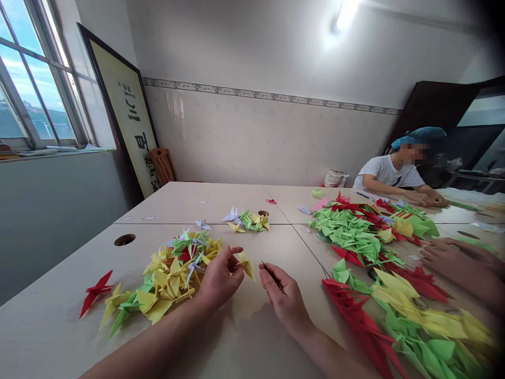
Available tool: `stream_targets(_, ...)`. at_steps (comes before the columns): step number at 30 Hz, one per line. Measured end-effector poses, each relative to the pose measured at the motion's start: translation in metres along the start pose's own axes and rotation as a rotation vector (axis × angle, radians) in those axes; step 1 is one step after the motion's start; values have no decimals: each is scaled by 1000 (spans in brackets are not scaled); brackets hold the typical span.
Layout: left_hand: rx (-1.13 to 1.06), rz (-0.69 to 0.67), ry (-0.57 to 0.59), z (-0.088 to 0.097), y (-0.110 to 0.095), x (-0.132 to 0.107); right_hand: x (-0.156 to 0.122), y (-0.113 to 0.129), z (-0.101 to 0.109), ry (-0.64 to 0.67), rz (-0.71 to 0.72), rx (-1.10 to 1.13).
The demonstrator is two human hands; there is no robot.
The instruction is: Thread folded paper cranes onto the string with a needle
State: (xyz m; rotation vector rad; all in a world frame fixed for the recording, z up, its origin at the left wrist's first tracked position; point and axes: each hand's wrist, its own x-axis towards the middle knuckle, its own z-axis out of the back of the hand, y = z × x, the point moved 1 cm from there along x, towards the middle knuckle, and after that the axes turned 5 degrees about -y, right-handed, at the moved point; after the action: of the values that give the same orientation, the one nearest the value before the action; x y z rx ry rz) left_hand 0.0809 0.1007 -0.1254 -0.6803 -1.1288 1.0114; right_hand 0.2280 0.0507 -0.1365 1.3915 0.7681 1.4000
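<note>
Pinching a yellow paper figure (246, 266) in the left hand (221, 276), right beside the paper pile (169, 273); gripping a thin dark tool (262, 262) in the right hand (284, 296). Could tear if poked crookedly!

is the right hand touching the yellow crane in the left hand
Apart: the head view shows a strip of table between the right hand and the yellow crane.

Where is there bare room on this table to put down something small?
Bare patches: the table left of the leftmost red paper piece; between the two forearms; the strip between the small paper cluster and the larger green pile. Crowded: the mainly yellow pile beside the left hand, and most of the right side.
</note>
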Motion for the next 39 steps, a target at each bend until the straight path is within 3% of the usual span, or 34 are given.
stream_targets(4,192,-121,44,1,-1,-5,-4,10,0,97,191,-186)
stream_targets(7,239,-219,70,0,-4,-7,-7,10,-2,137,248,-309)
stream_targets(14,303,-432,103,-3,0,-13,-4,6,-4,143,189,-285)
stream_targets(19,378,-476,125,-1,-1,-12,-4,6,-4,139,150,-250)
stream_targets(22,550,-521,131,15,-17,3,-4,5,-3,119,97,-225)
stream_targets(24,708,-521,76,34,-30,22,-4,4,-3,118,53,-191)
stream_targets(27,985,-372,-3,67,-39,59,-3,1,-2,115,5,-130)
stream_targets(31,1156,-152,140,89,-32,102,0,-1,-2,94,-27,-56)
stream_targets(34,1121,-142,211,72,-29,122,2,-1,-2,85,-59,-9)
stream_targets(39,970,-165,444,-3,-21,130,5,-1,-2,50,-79,32)
